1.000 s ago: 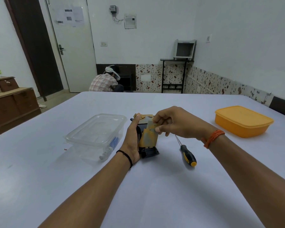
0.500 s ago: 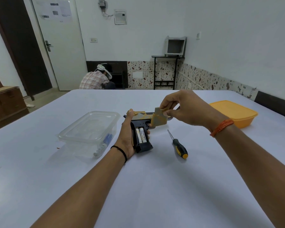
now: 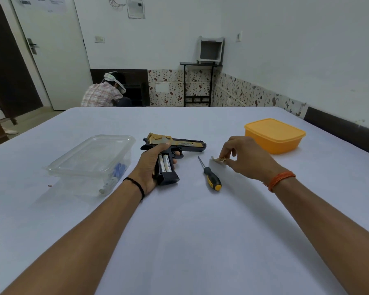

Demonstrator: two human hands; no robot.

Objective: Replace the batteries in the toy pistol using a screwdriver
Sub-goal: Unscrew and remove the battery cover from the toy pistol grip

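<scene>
Fingers of the left hand (image 3: 152,165) curl round the grip of the black-and-gold plastic toy pistol (image 3: 175,151), holding it flat on the pale blue surface (image 3: 190,231) with its barrel pointing away to the right of the thumb. Inside the open grip, between thumb and fingertips, two white cylindrical batteries (image 3: 165,163) lie side by side. The right hand (image 3: 246,157) pinches the small tan plastic battery cover (image 3: 218,160) between thumb and fingertips, its lower edge at or just above the surface; I cannot tell whether it touches. The black-and-yellow-handled screwdriver (image 3: 210,176) lies between the two hands, just left of the right fingertips, untouched. Left of the left hand stands a clear plastic lidded container (image 3: 94,160); beyond the right knuckles sits an orange lidded plastic box (image 3: 274,135).
</scene>
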